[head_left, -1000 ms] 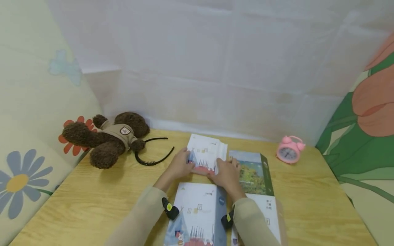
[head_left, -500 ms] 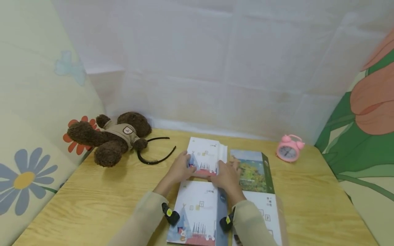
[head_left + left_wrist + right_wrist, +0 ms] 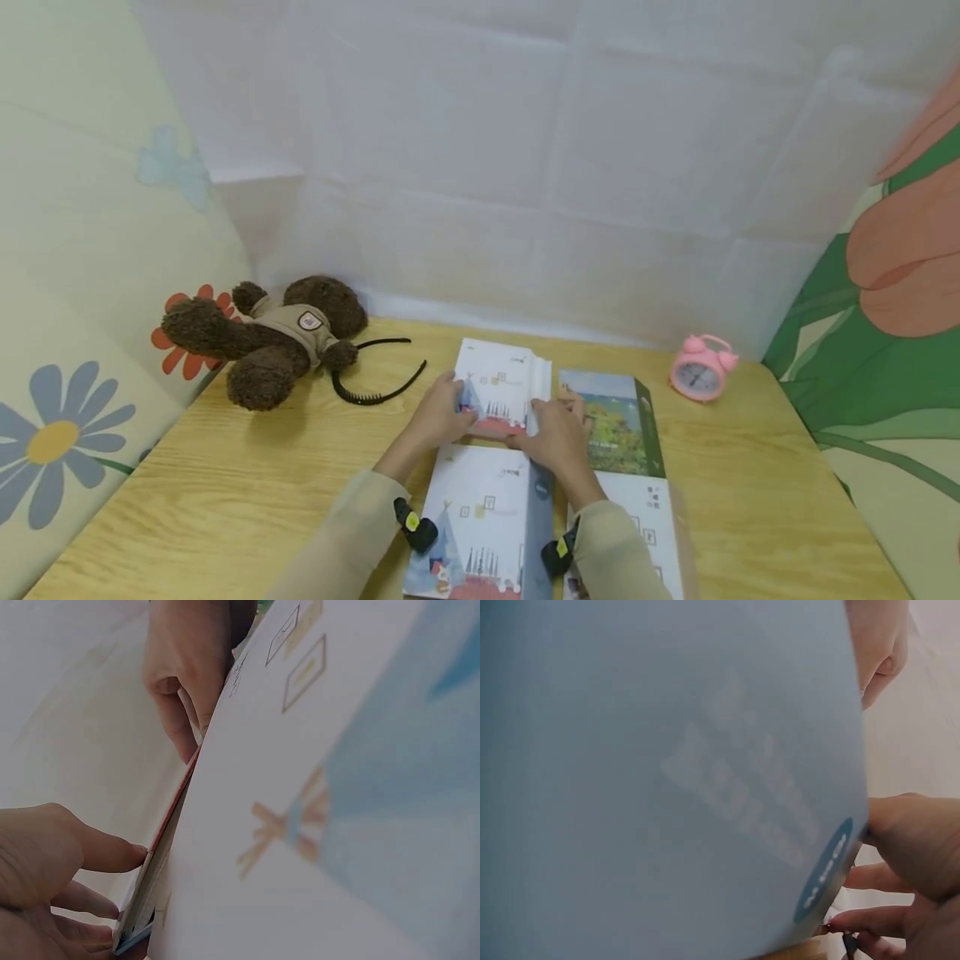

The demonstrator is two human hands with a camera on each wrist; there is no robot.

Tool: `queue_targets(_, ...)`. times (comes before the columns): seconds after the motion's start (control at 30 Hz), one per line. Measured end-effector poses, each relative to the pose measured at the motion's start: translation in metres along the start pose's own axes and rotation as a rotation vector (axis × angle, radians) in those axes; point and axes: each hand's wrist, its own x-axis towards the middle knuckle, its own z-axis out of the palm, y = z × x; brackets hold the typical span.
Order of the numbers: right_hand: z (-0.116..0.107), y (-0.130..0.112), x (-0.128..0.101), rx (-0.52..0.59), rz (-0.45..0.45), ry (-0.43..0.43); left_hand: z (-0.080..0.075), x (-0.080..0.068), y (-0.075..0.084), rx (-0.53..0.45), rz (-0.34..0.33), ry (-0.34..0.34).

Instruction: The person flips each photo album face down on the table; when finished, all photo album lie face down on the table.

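On wooden table, both hands, left hand and right hand, grip white illustrated book.

No legible text, brand or number showing in any view. Book cover carrying small printed marks, too small to read. Blue spine showing pale mirrored lettering and round logo, blurred, unreadable. Bear badge and pink clock dial not resolving.
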Motion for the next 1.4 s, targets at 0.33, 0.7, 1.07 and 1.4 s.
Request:
queue_targets(0.33,0.001,-0.001,0.000,0.138,0.043,-0.004,0.005,-0.001,-0.007,-0.016,-0.032,0.003)
queue_targets(0.7,0.004,-0.005,0.005,0.272,0.110,0.016,0.003,0.002,-0.011,0.051,-0.097,0.039)
queue_targets(1.07,-0.003,-0.011,0.016,0.059,0.053,-0.099,0.004,0.004,-0.013,-0.055,-0.117,0.029)
queue_targets(1.4,-0.013,-0.012,0.023,0.193,0.170,-0.197,0.003,0.006,-0.009,-0.054,-0.090,0.052)
